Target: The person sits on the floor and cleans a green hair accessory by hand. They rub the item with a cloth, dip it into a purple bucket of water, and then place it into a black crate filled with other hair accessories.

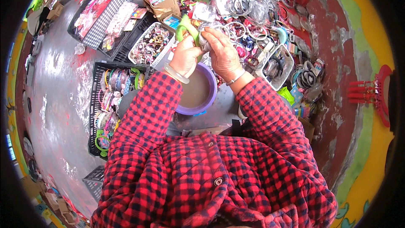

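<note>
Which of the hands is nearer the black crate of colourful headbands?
Left. In the picture, the left hand is off the upper right corner of the black crate; the right hand is farther right, beyond the left.

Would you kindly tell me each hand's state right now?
Left hand: closed, holding a lime-green item.
Right hand: curled over a shiny grey item; whether closed on it cannot be told.

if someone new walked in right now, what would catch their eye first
Probably the red-and-black checked jacket filling the lower middle. Just above its front, a purple basin stands out. Near the top centre, the left hand grips a bright green thing, close beside the right hand.
</note>
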Demonstrator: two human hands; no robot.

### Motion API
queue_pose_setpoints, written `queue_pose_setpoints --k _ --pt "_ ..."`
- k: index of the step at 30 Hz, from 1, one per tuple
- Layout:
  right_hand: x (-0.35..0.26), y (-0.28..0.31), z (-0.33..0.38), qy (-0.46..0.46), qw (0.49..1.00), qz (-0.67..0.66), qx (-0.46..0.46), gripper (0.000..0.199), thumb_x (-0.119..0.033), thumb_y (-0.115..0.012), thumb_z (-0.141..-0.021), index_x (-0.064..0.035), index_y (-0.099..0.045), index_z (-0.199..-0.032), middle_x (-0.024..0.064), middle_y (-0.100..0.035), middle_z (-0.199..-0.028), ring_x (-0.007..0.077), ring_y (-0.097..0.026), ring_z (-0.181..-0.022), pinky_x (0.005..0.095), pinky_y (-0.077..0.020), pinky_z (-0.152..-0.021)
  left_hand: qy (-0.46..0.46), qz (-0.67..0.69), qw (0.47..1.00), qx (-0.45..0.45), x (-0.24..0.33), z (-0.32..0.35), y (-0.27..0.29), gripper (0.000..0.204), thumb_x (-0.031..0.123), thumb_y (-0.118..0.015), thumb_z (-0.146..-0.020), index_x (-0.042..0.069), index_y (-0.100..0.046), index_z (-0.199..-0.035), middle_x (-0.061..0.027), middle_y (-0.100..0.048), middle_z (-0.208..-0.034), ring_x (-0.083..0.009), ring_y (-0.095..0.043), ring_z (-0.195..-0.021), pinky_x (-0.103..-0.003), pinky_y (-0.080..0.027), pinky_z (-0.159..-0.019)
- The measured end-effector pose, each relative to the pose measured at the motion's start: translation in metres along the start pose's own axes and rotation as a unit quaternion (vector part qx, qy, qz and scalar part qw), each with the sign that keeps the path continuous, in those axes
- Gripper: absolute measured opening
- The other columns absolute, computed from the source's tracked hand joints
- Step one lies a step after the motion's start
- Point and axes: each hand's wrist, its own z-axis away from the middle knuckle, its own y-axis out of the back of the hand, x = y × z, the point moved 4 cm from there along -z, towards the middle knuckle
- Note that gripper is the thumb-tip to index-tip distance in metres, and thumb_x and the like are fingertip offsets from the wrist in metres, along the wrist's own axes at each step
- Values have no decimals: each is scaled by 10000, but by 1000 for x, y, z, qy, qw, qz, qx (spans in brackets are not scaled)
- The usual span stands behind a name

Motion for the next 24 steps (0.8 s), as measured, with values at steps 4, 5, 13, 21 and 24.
queue_pose_setpoints --k 4,5,13,21,24 --pt "19 -1 1 -79 996 -33 35 413 59 -518 -709 -52 -552 -1105 163 -572 -1057 333 -553 -977 373 -458 -834 -9 -57 998 -4 1 -2 1 462 -89 -435 -806 -22 -378 -1260 -103 -487 -1206 -199 -486 -1114 -324 -381 -961" --pt "28 -1 2 -115 993 -26 29 393 48 -515 -719 -47 -556 -1098 168 -583 -1027 333 -562 -953 373 -462 -823 10 -60 998 6 1 0 2 457 -79 -442 -817 -28 -367 -1265 -117 -487 -1205 -216 -492 -1109 -339 -377 -970" --pt "38 35 -6 -177 970 -36 160 371 49 -535 -700 -45 -524 -1058 154 -569 -994 308 -558 -929 349 -446 -815 48 118 988 88 8 -5 13 354 148 -443 -911 -30 -395 -1213 -190 -509 -1160 -314 -481 -1115 -431 -389 -954" --pt "-20 -3 -10 31 999 -35 2 396 55 -564 -649 -50 -577 -1031 124 -573 -1043 319 -546 -970 376 -454 -846 43 238 961 135 -13 -5 12 272 209 -390 -936 29 -519 -1094 -88 -574 -1022 -205 -551 -959 -352 -441 -864" --pt "-15 -14 -5 47 999 -20 -19 376 35 -565 -670 -48 -580 -1037 128 -577 -1065 315 -541 -998 378 -448 -866 -1 49 995 92 -13 -8 31 305 209 -367 -944 -8 -496 -1116 -130 -564 -1068 -231 -544 -1000 -365 -421 -907"
